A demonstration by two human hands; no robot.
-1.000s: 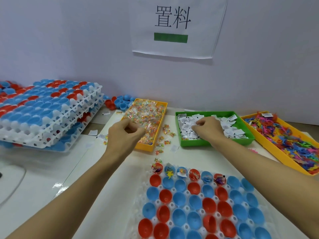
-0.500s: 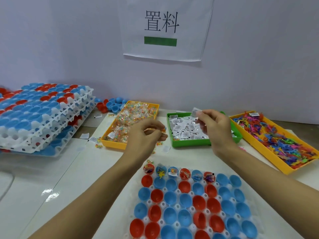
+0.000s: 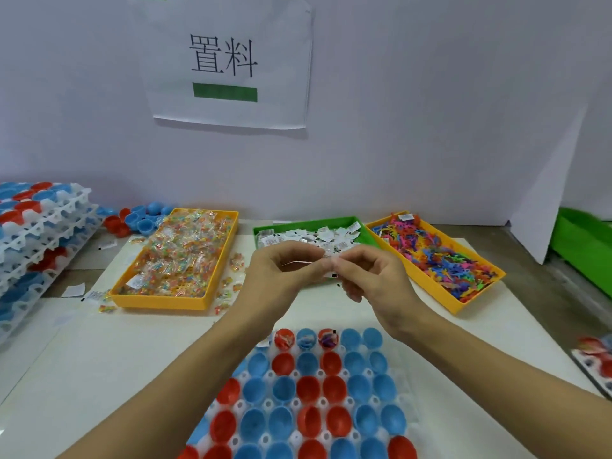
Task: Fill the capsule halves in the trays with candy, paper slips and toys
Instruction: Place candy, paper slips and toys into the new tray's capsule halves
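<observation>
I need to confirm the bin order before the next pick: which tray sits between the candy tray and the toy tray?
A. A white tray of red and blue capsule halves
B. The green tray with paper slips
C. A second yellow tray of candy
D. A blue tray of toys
B: the green tray holding white paper slips lies between the yellow candy tray and the yellow toy tray.
</observation>
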